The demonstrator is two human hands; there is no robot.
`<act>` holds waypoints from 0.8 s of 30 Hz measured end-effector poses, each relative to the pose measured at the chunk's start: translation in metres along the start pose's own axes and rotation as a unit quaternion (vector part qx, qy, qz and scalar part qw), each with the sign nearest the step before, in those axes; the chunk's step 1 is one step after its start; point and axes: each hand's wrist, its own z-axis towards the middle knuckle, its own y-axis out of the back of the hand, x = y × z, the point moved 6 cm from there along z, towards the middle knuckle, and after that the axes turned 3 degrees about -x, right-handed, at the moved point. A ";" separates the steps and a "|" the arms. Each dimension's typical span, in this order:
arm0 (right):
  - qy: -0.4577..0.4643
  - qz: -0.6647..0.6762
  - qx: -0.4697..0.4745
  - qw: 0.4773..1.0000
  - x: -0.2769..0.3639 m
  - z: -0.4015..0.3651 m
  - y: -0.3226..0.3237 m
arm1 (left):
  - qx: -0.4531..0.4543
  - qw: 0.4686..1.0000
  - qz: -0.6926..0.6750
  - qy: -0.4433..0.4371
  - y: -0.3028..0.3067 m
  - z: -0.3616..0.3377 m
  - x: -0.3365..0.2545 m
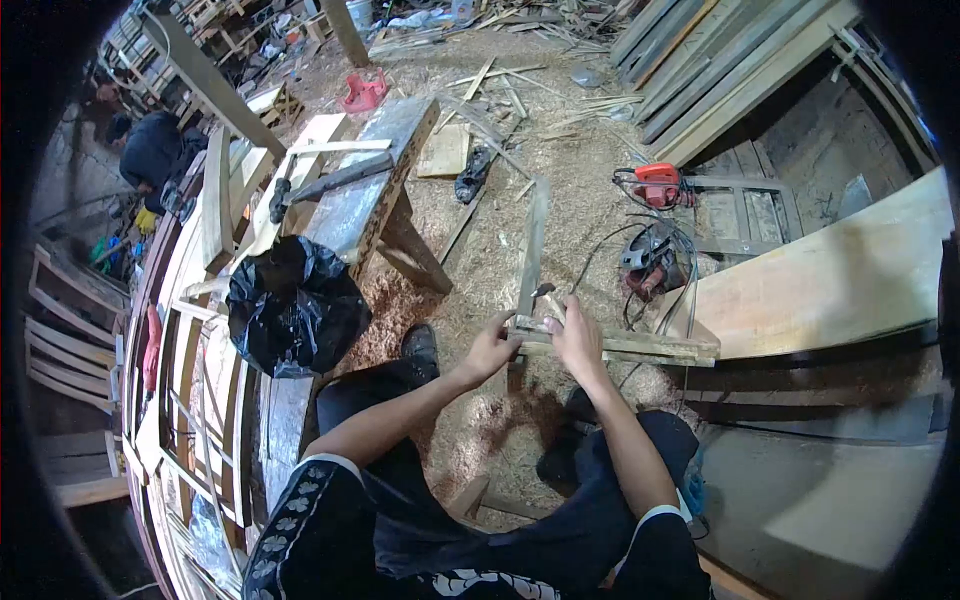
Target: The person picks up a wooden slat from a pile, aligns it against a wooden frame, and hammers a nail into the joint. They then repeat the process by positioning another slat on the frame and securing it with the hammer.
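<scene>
My left hand (490, 348) is closed around the left end of a wooden frame (660, 347), near its corner. From that corner a long thin slat (534, 235) reaches away from me, and two narrow rails run to the right. A hammer (545, 291) with a small dark head is gripped in my right hand (577, 342), just above the rails and close to the left hand. The fingertips of both hands are partly hidden. My knees are on either side, below the frame.
A black plastic bag (295, 305) hangs by the workbench (375, 225) on the left. Red (660, 186) and dark power tools (650, 262) with cords lie right, beside a wide board (820, 280). Shavings cover the floor (570, 210). A person (155, 150) crouches far left.
</scene>
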 end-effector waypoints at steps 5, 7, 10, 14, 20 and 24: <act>0.001 -0.006 -0.019 1.000 -0.010 -0.001 -0.008 | -0.035 0.996 0.081 -0.004 -0.011 0.011 0.011; -0.012 -0.008 -0.003 1.000 -0.011 0.000 -0.010 | -0.042 0.990 0.133 0.002 -0.008 0.002 -0.007; -0.050 -0.018 0.022 0.998 -0.013 0.000 -0.008 | -0.049 0.978 0.201 0.001 -0.010 0.004 -0.006; -0.049 -0.020 0.015 0.998 -0.008 0.000 -0.004 | -0.027 0.987 0.140 0.068 -0.011 0.000 -0.012; -0.048 -0.019 0.025 0.998 -0.004 0.000 -0.005 | -0.091 0.993 -0.049 0.060 -0.017 0.015 0.038; -0.033 -0.029 0.024 0.999 0.001 0.003 -0.006 | -0.109 0.993 -0.011 0.045 -0.010 0.014 0.022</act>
